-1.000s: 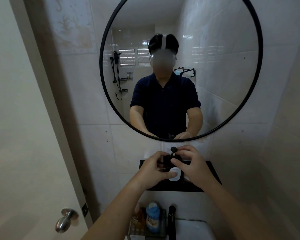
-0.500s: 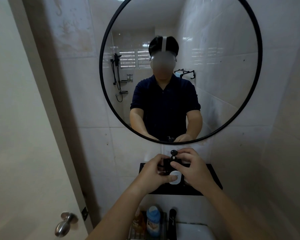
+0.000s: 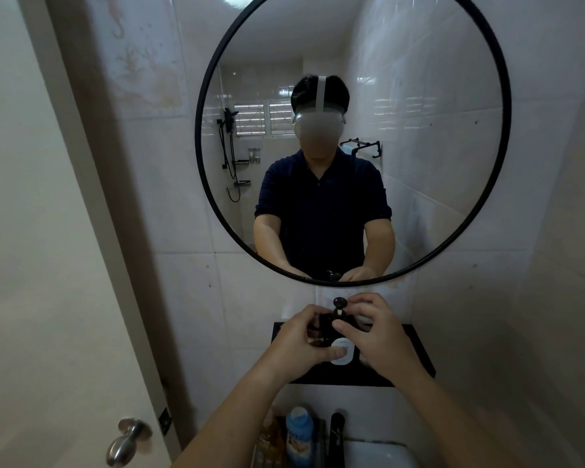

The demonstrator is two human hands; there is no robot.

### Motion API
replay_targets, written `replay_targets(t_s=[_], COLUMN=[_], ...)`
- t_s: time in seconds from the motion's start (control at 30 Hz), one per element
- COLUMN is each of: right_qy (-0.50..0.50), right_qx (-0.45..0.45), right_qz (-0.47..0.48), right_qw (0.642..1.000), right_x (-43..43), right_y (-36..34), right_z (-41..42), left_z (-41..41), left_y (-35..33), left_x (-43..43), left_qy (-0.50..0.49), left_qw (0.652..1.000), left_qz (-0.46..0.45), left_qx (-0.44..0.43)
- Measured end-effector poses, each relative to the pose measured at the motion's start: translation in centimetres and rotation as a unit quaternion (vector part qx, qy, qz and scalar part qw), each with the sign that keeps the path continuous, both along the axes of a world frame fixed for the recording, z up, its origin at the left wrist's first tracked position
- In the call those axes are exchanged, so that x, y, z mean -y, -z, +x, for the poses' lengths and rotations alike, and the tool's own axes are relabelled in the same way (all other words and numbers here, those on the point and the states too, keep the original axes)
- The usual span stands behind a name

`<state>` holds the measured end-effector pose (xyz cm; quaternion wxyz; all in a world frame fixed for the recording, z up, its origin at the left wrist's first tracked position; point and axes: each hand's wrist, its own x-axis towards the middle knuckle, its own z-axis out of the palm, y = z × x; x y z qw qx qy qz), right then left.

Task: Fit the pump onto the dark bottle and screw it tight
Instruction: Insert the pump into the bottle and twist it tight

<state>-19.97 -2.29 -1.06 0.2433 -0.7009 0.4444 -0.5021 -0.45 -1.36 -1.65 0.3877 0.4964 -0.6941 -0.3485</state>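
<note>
A dark bottle (image 3: 341, 353) with a white oval label stands on a black wall shelf (image 3: 416, 346) below the mirror. Its black pump (image 3: 338, 307) sits upright on the neck, the round head showing above my fingers. My left hand (image 3: 299, 342) wraps the bottle's left side, thumb across the label's edge. My right hand (image 3: 377, 336) grips the pump's collar from the right, with the forefinger behind the pump head. The bottle's body is mostly hidden by both hands.
A round black-framed mirror (image 3: 217, 79) hangs on the tiled wall above the shelf. Below the shelf stand a blue-capped bottle (image 3: 299, 434), a black faucet (image 3: 336, 437) and a white basin (image 3: 382, 456). A door with a metal knob (image 3: 127, 440) is at the left.
The view has tilted up a little, so hands and shelf sit lower in frame. My right fingers have shifted around the pump collar; the bottle stays on the shelf.
</note>
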Motion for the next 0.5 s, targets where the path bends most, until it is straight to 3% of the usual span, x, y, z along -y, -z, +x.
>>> replay_targets(t_s=[0.5], right_qy=[0.072], right_qx=[-0.013], right_qz=[-0.05], right_qw=[0.996], right_x=[0.8], right_y=[1.2], right_z=[0.7], left_z=[-0.1], left_y=[0.0], left_x=[-0.1], left_qy=[-0.005], left_qw=[1.0], left_qz=[0.001], left_qx=[0.008])
